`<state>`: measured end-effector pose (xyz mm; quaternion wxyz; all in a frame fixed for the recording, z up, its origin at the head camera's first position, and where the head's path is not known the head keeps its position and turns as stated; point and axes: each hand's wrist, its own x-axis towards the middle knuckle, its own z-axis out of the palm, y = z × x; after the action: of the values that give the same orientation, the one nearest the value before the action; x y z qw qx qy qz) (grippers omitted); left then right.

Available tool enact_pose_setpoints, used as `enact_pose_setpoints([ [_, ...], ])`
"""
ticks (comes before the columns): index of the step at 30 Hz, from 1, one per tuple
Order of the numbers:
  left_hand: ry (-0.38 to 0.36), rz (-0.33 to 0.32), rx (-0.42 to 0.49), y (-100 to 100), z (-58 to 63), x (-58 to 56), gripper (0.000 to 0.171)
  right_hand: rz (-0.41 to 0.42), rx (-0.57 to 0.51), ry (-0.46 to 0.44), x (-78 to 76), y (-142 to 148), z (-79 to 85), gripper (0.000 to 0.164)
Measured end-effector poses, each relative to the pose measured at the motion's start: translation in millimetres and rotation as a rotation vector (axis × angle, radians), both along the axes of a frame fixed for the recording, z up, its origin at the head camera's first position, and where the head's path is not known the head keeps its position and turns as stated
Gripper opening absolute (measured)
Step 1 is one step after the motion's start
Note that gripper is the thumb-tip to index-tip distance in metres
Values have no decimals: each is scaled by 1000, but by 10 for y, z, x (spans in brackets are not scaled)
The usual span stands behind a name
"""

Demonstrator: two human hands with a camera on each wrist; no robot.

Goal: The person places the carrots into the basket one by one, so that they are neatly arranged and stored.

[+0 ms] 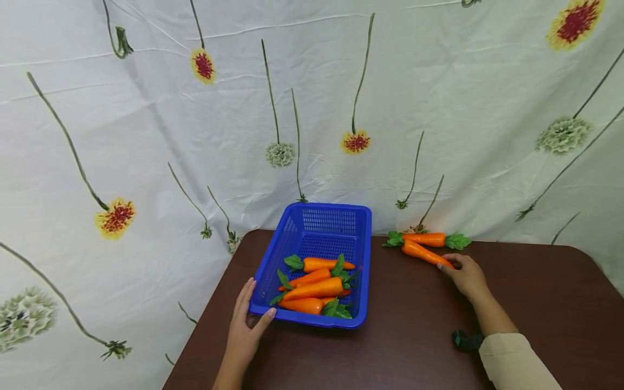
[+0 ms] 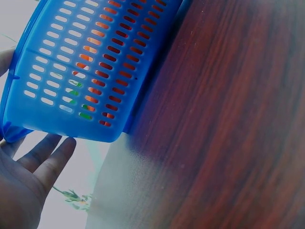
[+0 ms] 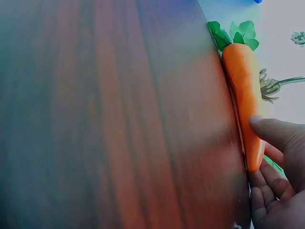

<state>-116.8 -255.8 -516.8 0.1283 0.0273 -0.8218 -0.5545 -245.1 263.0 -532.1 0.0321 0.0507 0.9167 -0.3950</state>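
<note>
Toward the right, my right hand (image 1: 465, 275) pinches the tapered end of an orange carrot (image 1: 424, 252) between thumb and fingers. The right wrist view shows the thumb across this carrot (image 3: 242, 86), its green leaves at the far end. A second carrot (image 1: 429, 239) lies just behind it. My left hand (image 1: 245, 330) is at the near left corner of a blue plastic basket (image 1: 361, 319), with thumb and fingers spread either side. In the left wrist view its fingers (image 2: 50, 164) extend straight beside the slotted basket wall (image 2: 71, 52). Several carrots (image 1: 314, 288) with green leaves lie inside the basket.
A dark brown wooden table (image 1: 390, 352) carries everything. Behind and to the left hangs a white cloth (image 1: 439, 81) printed with flowers. A small dark object (image 1: 465, 341) sits by the right forearm, beside a beige sleeve (image 1: 517, 360).
</note>
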Motion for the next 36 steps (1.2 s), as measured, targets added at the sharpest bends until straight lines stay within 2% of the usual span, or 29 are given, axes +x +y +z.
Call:
enact_pose_setpoints([
  [9,2,0,13,2,15,2,79,-16,-26,-29,30,26,33,59],
  [15,-7,2,20,13,33,13,79,-8,-43,18,83,22,58,56],
  [20,-9,4,19,21,24,11,79,-7,-53,47,127,24,96,59],
  [28,25,-5,0,29,17,4,78,-7,-87,67,213,-27,165,62],
  [36,47,-10,13,27,2,3,77,-23,-112,138,265,-114,268,58],
])
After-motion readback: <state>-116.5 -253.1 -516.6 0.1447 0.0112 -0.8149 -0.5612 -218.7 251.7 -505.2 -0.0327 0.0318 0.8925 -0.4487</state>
